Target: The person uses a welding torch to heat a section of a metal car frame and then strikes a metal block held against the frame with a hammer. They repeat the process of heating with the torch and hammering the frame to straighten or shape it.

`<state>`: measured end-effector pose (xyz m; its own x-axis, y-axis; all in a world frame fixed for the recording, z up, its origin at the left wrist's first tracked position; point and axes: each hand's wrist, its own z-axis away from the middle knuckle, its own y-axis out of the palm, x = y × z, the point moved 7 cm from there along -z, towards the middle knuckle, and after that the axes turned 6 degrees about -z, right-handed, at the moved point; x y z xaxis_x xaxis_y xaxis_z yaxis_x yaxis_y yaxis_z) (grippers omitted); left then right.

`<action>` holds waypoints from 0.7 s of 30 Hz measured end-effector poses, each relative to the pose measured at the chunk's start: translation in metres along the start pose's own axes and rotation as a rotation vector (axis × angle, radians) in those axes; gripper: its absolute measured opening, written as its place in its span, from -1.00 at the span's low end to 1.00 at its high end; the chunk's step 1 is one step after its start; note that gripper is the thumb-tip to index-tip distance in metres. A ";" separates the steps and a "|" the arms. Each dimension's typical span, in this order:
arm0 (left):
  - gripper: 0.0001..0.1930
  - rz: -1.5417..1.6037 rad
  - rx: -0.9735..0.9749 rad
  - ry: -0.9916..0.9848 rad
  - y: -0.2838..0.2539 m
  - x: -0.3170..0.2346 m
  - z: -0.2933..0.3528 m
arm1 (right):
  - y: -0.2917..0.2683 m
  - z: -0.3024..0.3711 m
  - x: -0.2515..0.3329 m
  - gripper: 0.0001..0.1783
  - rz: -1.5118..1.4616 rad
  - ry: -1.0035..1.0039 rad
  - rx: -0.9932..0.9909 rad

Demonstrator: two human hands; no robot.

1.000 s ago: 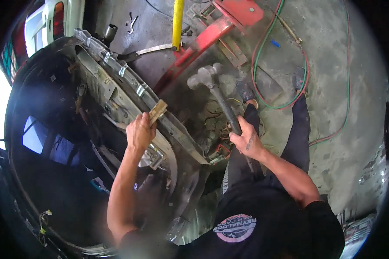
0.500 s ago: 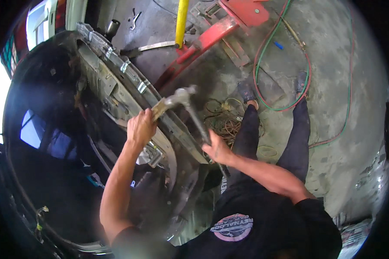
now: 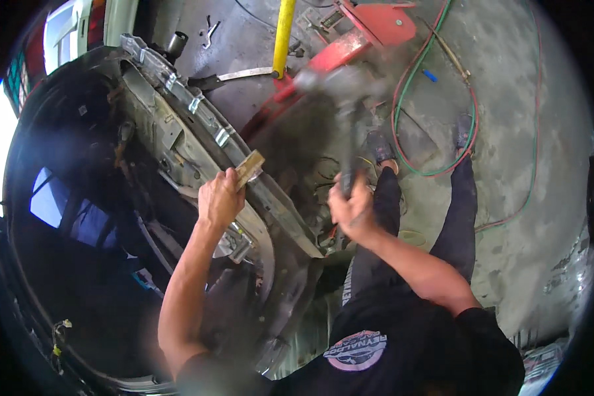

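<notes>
My left hand (image 3: 219, 203) grips a small wooden block (image 3: 250, 167), its free end over the edge of a bare metal body panel (image 3: 280, 208) on an opened-up vehicle. Part of the block is hidden under my fingers. To the right, my right hand (image 3: 351, 206) is closed round the dark handle of a hammer (image 3: 348, 129). The hammer's head is smeared by motion and stands apart from the block, up and to the right of it. Clips (image 3: 222, 137) run along the panel's outer edge.
A red metal frame (image 3: 340, 53) with a yellow post (image 3: 283, 39) stands on the concrete floor ahead. Beside my feet lies a looped red and green hose (image 3: 395, 125). A metal strip (image 3: 244, 73) and a wrench (image 3: 210, 34) lie beyond the panel. Dark bodywork (image 3: 66, 264) fills the left.
The hammer has swung away from the wooden block, up and to the right, with my right hand. My left hand still grips the block at nearly the same place.
</notes>
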<state>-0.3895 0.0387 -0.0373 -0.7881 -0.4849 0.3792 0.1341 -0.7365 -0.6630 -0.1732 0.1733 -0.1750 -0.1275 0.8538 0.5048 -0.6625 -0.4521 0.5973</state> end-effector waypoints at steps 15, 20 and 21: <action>-0.74 -0.004 0.039 -0.030 -0.017 0.021 -0.027 | 0.015 -0.032 0.013 -0.72 -0.041 0.114 -0.043; -0.74 -0.018 0.057 -0.005 -0.020 0.020 -0.032 | 0.024 -0.005 -0.061 -0.65 0.471 0.039 0.240; -0.73 -0.037 0.071 -0.015 -0.019 0.021 -0.032 | 0.018 -0.017 -0.058 -0.66 0.435 0.037 0.248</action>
<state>-0.4279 0.0576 -0.0368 -0.7845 -0.4633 0.4122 0.1478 -0.7853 -0.6013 -0.1906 0.1196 -0.2044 -0.3822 0.5793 0.7199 -0.3471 -0.8120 0.4691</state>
